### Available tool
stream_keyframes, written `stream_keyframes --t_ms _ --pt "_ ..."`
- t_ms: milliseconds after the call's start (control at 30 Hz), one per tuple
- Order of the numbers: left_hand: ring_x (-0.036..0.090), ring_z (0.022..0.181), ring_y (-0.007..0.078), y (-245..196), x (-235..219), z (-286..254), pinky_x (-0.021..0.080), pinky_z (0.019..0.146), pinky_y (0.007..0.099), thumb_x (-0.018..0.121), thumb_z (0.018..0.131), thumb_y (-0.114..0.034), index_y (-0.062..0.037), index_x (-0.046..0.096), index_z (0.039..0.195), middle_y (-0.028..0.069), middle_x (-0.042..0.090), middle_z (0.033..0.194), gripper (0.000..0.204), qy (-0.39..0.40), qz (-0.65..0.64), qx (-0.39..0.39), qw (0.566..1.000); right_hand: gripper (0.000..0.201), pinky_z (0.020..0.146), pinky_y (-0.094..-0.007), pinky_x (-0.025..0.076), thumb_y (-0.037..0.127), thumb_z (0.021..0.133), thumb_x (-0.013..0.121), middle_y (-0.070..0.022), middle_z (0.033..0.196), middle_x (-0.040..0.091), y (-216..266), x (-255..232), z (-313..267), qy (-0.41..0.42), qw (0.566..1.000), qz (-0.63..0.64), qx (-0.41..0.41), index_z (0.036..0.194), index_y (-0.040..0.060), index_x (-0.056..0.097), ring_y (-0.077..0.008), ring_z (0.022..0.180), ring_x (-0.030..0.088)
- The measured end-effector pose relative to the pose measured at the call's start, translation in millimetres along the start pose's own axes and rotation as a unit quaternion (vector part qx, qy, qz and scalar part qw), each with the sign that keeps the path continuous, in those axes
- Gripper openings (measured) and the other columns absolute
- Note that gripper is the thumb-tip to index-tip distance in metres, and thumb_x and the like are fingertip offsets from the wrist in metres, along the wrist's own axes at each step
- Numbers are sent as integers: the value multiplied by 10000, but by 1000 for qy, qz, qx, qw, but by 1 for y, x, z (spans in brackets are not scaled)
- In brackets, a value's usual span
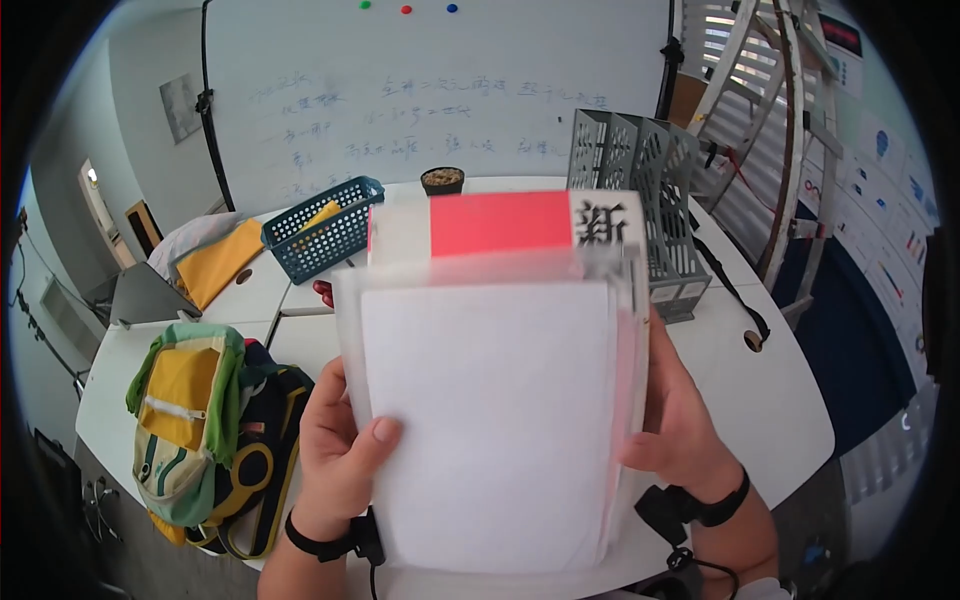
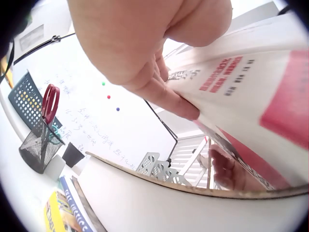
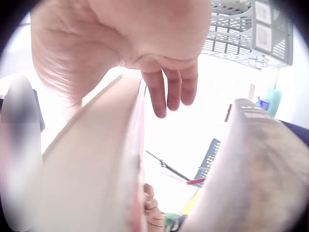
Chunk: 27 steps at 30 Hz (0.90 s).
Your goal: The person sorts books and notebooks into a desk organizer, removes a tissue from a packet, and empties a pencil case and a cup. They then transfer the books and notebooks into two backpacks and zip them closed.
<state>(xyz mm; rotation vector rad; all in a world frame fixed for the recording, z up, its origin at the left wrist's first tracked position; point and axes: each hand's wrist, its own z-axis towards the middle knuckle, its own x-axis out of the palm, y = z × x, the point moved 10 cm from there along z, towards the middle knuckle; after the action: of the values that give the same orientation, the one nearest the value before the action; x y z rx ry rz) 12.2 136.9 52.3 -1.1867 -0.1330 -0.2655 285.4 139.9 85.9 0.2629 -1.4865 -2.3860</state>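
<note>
Before me, both hands hold up a thick red-and-white book (image 1: 500,222) with a large black character at its top right corner. A plain white sheet-like face (image 1: 490,430) with translucent edges covers its lower part. My left hand (image 1: 340,440) grips the left side, thumb on the white front. The right hand (image 1: 690,420) grips the opposite side, thumb at the front edge. In the left wrist view, fingers lie against the book's printed cover (image 2: 222,75). Its thick page block (image 3: 91,159) shows below the palm in the right wrist view, with three fingers extending past it.
A grey file rack (image 1: 640,190) stands back right, a blue basket (image 1: 325,230) and small plant pot (image 1: 442,181) at the back. A green-yellow backpack (image 1: 190,420) lies left. A mesh pen holder (image 2: 41,147) holds red-handled scissors (image 2: 50,104), near more books (image 2: 67,212). A ladder (image 1: 800,150) stands beyond the table.
</note>
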Motion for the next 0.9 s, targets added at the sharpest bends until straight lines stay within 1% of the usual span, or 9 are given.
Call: stream_keyframes --t_ms 33,133,167,300,400,533,667,833,900 --pt "672 1121 149 -11 8 2 515 1002 307 730 1007 -103 0 524 1389 109 703 1262 447 -16 22 46 999 1145 1208 -423 393 206 907 869 -197 1568 507 -2 -1 -2 9 998 43 41 1707 -21 82 -257 1399 558" --pt "653 990 85 -8 13 4 498 888 247 710 1038 -99 -12 593 1228 59 729 1111 239 -35 51 49 997 1063 1137 -374 473 154 892 880 -162 1457 602 -8 -8 -7 -14 993 80 81 1677 -21 185 -213 1339 603" --pt "568 843 30 -13 14 6 434 780 198 697 1057 -100 -34 601 1040 -16 683 932 117 -58 91 64 992 995 1125 -362 482 170 907 867 -144 1436 618 -9 -15 -10 -27 993 88 74 1652 -24 236 -198 1322 611" --pt "434 760 13 -33 -15 11 353 695 196 677 1082 -144 -65 558 938 -71 564 844 203 -121 96 120 981 786 1078 -323 505 220 963 811 -96 1392 648 -7 -39 -18 -91 989 101 53 1566 -33 377 -153 1253 637" --pt "458 795 13 -59 -31 12 372 757 183 666 1095 -160 -62 580 967 -54 598 890 182 -160 138 192 959 683 1042 -300 507 239 1006 750 -100 1377 653 4 -50 -17 -100 993 63 7 1536 -30 414 -132 1212 641" --pt "653 953 69 -100 -74 8 506 865 221 633 1114 -174 -42 604 1209 39 736 1072 165 -220 131 258 932 648 1059 -315 508 211 1058 657 -127 1371 643 18 -60 -15 -175 983 42 -30 1566 -44 345 -138 1207 641" --pt "694 966 93 -119 -54 0 528 891 236 603 1123 -156 -2 543 1321 94 769 1067 257 -222 155 321 908 583 1069 -327 509 208 1066 643 -145 1384 633 20 -62 -16 -185 980 33 -62 1512 -38 359 -150 1234 639" --pt "695 968 95 -100 -43 11 507 900 227 627 1111 -144 2 535 1333 102 782 1077 281 -169 163 285 929 577 1073 -328 509 210 1056 645 -151 1388 630 21 -61 -20 -194 977 34 -80 1492 -34 357 -159 1229 645" --pt "692 959 91 -88 -41 18 504 896 226 634 1109 -154 0 542 1327 104 782 1070 283 -163 152 271 936 665 1067 -329 522 174 1006 715 -142 1392 629 17 -64 -22 -189 977 52 -87 1520 -27 344 -161 1240 645"
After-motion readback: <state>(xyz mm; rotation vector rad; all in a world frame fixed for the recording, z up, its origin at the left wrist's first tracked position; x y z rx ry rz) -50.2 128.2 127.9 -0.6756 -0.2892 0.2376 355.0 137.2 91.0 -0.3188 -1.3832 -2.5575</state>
